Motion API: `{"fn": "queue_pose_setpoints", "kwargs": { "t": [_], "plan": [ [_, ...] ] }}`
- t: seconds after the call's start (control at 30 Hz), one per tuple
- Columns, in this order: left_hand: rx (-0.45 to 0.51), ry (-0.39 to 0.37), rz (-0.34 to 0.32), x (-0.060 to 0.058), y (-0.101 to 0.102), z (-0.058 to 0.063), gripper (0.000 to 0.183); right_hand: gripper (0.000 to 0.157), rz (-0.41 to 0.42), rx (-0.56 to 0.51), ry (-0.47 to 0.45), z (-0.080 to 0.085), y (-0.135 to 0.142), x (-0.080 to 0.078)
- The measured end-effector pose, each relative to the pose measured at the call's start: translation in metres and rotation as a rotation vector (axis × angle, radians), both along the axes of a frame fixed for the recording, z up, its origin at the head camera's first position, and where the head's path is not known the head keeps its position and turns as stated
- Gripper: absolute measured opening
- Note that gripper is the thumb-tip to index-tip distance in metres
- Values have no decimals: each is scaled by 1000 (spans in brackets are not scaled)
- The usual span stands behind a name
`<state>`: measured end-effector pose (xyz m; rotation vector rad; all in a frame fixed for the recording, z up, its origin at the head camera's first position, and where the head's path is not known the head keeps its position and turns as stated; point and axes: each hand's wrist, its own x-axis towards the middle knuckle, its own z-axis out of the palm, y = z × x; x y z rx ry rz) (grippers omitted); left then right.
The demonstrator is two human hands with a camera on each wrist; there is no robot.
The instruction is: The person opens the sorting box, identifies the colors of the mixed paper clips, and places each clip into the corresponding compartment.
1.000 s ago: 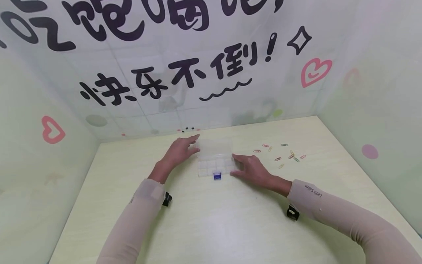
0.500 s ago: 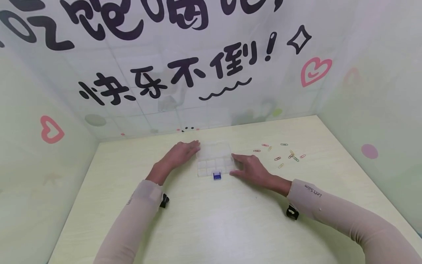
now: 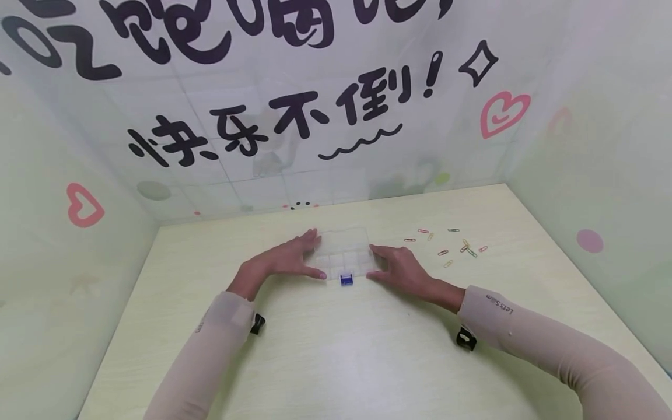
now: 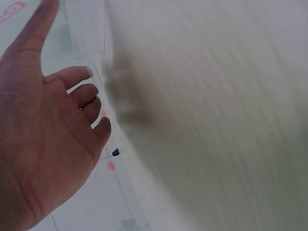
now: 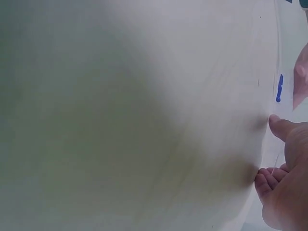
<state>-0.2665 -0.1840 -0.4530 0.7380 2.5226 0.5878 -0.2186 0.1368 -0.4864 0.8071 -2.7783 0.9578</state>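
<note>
A clear plastic compartment box (image 3: pixel 343 262) sits on the table with its lid (image 3: pixel 343 239) laid back behind the compartments. A blue latch (image 3: pixel 346 280) is at its front edge. At the left end is my left hand (image 3: pixel 286 256): the straight thumb reaches the front left corner and the fingers lie beside the lid. In the left wrist view that hand (image 4: pixel 53 130) has thumb and fingers spread apart. My right hand (image 3: pixel 401 268) holds the box's right end between thumb and fingers. The right wrist view shows the thumb and bent fingertips of that hand (image 5: pixel 288 168) down at the table.
Several coloured paper clips (image 3: pixel 464 248) lie scattered right of the box on the pale table (image 3: pixel 346 361). A printed curtain wall (image 3: pixel 315 181) rises behind the table, and further walls flank it left and right.
The lid has gone from tilted up to lying back. My left hand has come down and toward me, its thumb now at the front left corner. My right hand has stayed in place.
</note>
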Motion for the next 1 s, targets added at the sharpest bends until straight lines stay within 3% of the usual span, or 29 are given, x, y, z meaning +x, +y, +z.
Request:
{"fn": "queue_pose_setpoints", "kwargs": {
  "t": [0.6,1.0],
  "plan": [
    [-119,115,-11,14,8,7,105,71,47,41,15,1,7,-5],
    [-173,162,-8,15,10,10,98,64,55,14,-14,16,26,-15]
  ]
}}
